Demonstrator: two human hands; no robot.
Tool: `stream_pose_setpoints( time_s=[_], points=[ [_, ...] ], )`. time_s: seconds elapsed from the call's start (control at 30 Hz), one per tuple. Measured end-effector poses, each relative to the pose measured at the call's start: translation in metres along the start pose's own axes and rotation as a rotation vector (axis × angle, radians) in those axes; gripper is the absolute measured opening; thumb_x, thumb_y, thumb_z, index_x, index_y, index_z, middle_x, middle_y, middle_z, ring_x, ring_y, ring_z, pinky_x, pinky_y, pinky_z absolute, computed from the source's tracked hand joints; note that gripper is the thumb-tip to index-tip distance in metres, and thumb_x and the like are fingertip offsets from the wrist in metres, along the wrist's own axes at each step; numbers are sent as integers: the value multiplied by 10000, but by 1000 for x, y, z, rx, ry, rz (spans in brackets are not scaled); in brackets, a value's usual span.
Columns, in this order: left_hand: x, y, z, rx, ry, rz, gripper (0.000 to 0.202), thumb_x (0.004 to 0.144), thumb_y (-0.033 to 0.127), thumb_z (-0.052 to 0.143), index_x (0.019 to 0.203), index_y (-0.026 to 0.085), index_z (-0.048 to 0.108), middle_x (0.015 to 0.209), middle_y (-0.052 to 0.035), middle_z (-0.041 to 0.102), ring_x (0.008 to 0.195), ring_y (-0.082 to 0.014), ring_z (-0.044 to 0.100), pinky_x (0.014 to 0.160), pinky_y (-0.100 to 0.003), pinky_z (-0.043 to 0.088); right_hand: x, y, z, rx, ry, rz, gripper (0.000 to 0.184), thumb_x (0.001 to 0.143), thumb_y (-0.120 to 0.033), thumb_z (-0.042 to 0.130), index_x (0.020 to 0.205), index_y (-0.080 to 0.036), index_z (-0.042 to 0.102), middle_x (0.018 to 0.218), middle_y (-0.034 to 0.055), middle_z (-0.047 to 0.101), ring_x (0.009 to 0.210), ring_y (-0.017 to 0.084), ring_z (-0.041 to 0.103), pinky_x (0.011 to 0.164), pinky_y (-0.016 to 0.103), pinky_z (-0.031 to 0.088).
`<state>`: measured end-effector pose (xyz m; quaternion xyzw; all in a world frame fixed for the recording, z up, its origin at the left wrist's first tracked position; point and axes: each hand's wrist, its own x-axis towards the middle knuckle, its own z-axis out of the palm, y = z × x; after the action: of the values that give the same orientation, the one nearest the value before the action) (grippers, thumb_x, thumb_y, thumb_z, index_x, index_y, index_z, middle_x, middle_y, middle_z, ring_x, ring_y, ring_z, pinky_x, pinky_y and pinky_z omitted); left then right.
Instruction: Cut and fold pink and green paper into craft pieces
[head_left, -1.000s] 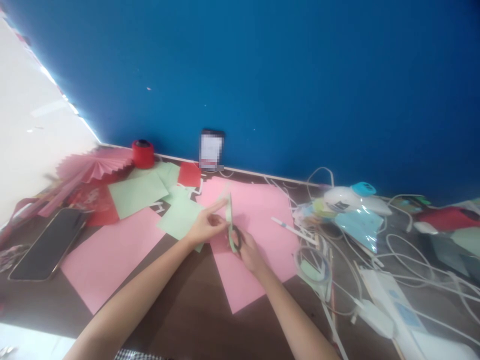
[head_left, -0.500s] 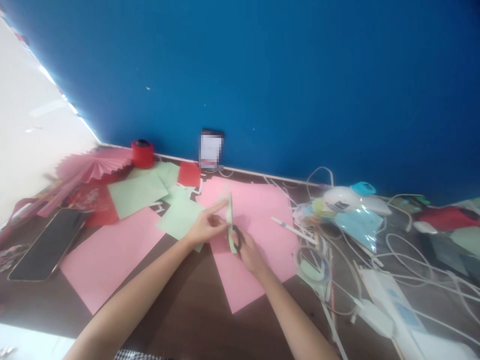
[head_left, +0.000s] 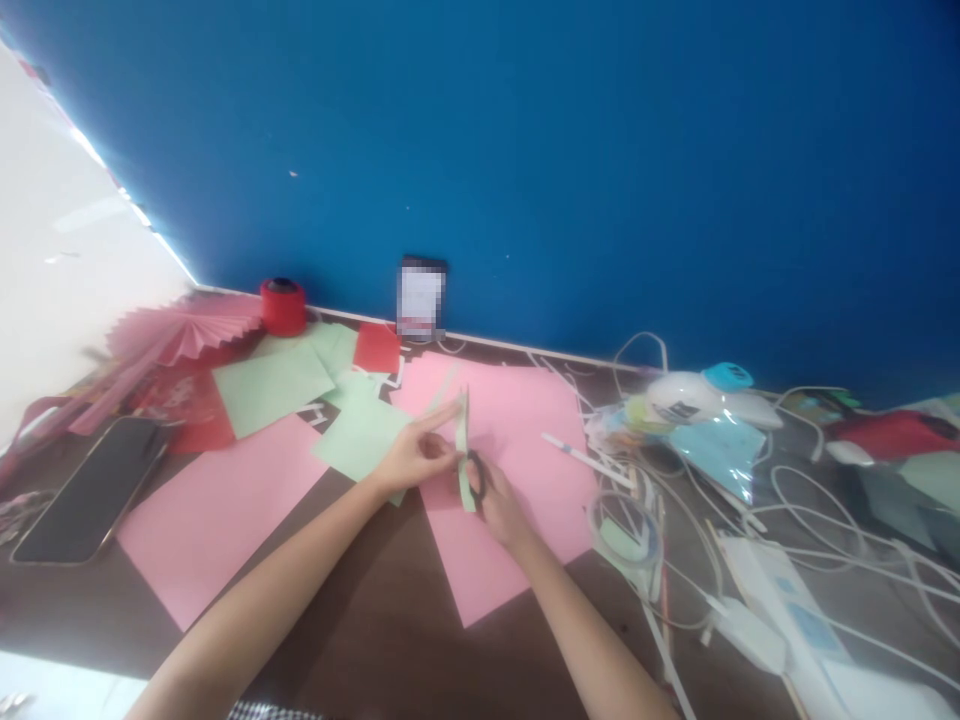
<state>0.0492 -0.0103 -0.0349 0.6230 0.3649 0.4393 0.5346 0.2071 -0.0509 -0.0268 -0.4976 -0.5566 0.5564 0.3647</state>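
Observation:
My left hand (head_left: 418, 452) pinches a narrow strip of light green paper (head_left: 462, 437) between thumb and fingers, its forefinger stretched along the strip. In my right hand (head_left: 496, 508) is a pair of scissors (head_left: 478, 474) with dark handles, the fingers closed round them. The blades point away from me and lie along the strip; blur hides whether they are apart. Both hands are over a large pink sheet (head_left: 517, 430). Left of them lie light green sheets (head_left: 364, 437) and another pink sheet (head_left: 225, 520).
At the left are a phone (head_left: 90, 490), a pink folded-paper fan (head_left: 187, 325) and a red roll (head_left: 283, 307). A card in a dark frame (head_left: 421, 297) leans on the blue wall. On the right lie tangled white cables (head_left: 817, 515), a tape roll (head_left: 626, 530) and a white bottle (head_left: 679, 397).
The scissors and the strip have shifted very slightly, the strip's lower end a little to the right. Both hands keep nearly the same place and grip.

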Motion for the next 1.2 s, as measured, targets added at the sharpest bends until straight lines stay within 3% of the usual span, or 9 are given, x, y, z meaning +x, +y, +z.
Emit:
stream_pose_setpoints(
  time_s=[0.4,0.87,1.2],
  points=[
    [-1,2,1,-1,-29,4,621,727,208,628,1308,246,413,1422,-176,270,673,-100,635,616,-233,531,0,6,0,16,5,21,338,860,-495,389,769,-185,488,660,-21,455,601,112,432,572,228,374],
    [-1,2,-2,-20,-38,-47,607,711,219,644,1285,216,448,1374,-174,368,636,-82,602,585,-222,504,0,2,0,15,31,45,335,830,-507,440,833,-183,523,634,-29,442,565,109,406,515,222,347],
    [-1,3,-4,-26,-64,-76,597,704,220,653,1271,226,466,1385,-174,350,623,-72,583,555,-216,487,0,0,0,33,41,78,309,814,-493,476,807,-186,511,654,-30,479,585,112,435,544,233,360]
  ],
)
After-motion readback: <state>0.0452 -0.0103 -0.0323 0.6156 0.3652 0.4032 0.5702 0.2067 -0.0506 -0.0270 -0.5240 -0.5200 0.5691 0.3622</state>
